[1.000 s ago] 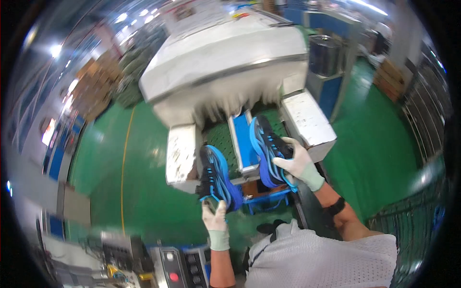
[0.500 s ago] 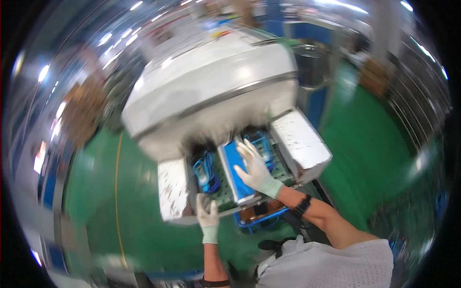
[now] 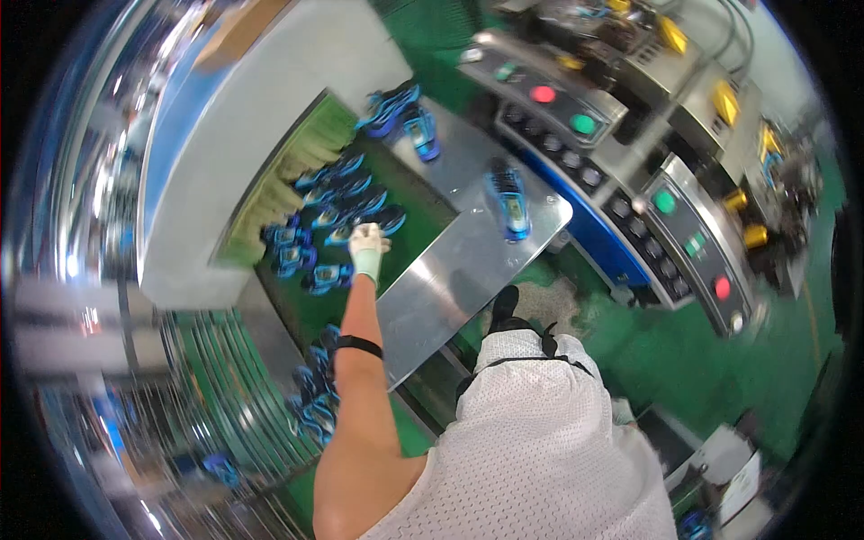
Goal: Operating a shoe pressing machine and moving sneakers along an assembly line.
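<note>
My left arm reaches out over a green conveyor belt (image 3: 409,261). The white-gloved left hand (image 3: 366,247) has its fingers curled at a blue and black shoe (image 3: 389,220), which it partly covers. Several similar blue shoes (image 3: 328,277) lie grouped on the belt around the hand, near the fringed mouth of the machine. My right hand (image 3: 621,412) shows only as a bit of pale glove beside my right hip; its fingers are hidden behind my body.
A metal side table (image 3: 441,292) borders the belt, with a single shoe (image 3: 510,202) near its corner. To the right stand machines with a button panel (image 3: 562,108) and a second panel (image 3: 693,243). A wire rack (image 3: 225,378) is at left. More shoes (image 3: 315,382) lie below the arm.
My view has turned from a machine opening holding a blue box-like piece to the conveyor with many shoes. The left hand now reaches forward; the right has dropped to my side.
</note>
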The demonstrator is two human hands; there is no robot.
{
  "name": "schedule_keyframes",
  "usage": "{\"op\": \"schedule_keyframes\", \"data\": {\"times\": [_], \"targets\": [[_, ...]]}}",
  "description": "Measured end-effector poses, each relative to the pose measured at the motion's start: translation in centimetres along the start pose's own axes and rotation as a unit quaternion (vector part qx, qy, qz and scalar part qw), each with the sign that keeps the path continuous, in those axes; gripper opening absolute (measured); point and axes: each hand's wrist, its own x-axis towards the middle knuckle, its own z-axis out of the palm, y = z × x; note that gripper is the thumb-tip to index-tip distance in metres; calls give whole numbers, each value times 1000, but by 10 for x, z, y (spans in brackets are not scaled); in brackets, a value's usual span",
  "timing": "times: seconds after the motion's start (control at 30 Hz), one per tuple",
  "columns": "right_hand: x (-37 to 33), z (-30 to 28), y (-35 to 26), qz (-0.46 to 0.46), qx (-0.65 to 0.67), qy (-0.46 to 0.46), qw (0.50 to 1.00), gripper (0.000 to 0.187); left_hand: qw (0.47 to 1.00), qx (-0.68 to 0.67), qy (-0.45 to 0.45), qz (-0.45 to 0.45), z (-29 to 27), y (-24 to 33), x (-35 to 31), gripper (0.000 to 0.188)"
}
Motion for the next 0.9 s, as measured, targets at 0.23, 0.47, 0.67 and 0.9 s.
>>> {"op": "schedule_keyframes", "data": {"times": [0.23,0.47,0.67,0.9], "targets": [[57,-228,-125,405,469,177,765,37,908,321,237,-127,-294,-160,-21,77],[139,-366,-198,385,392,204,810,44,903,407,125,58,-227,-112,59,61],[248,-483,-383,172,178,127,960,48,897,423,107,68,-222,-95,78,36],[345,-486,-508,-92,55,67,992,61,944,298,10,139,-155,-26,4,23]]}}
